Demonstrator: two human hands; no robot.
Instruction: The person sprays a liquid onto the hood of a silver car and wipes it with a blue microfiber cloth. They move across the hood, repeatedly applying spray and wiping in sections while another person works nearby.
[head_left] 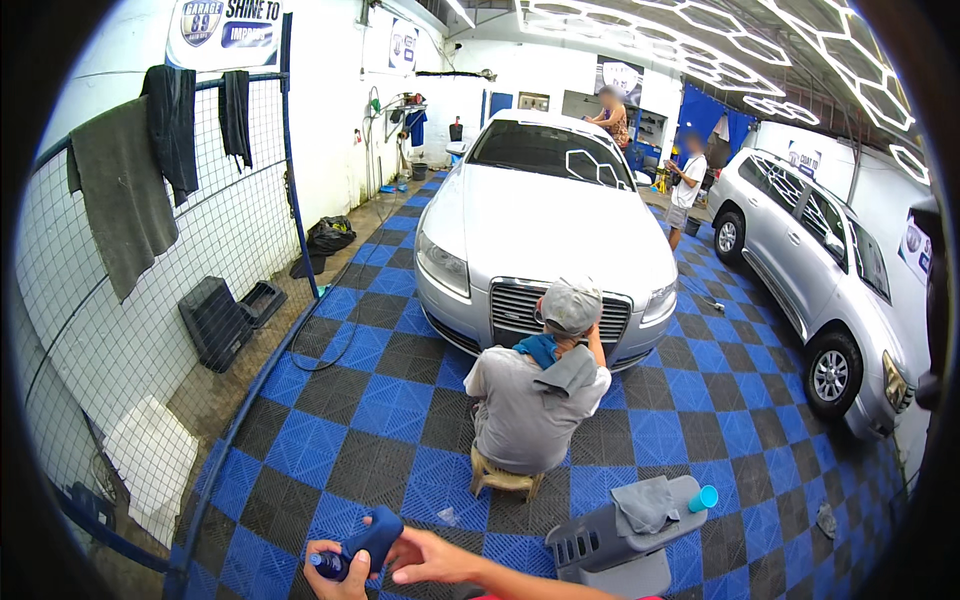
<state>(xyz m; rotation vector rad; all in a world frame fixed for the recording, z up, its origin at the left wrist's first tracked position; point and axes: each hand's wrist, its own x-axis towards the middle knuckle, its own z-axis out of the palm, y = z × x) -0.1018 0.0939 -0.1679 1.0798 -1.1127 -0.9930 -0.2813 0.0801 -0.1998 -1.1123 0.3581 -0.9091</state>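
Two hands, low over the tiled floor (pixel 395 412): left hand (pixel 342 582) grasping a dark bottle (pixel 328 566), blue cloth (pixel 377 536) between the two; right hand (pixel 440 556), grip on cloth cannot be told. Step appears to be readying both; next move calls for steadying the bottle.

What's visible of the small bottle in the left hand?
The bottle is small, dark blue and smooth-looking, perhaps plastic, with a lighter blue cap toward the picture's left. It lies tilted in the left hand, fingers around its body. Much is hidden; its contents can't be told.
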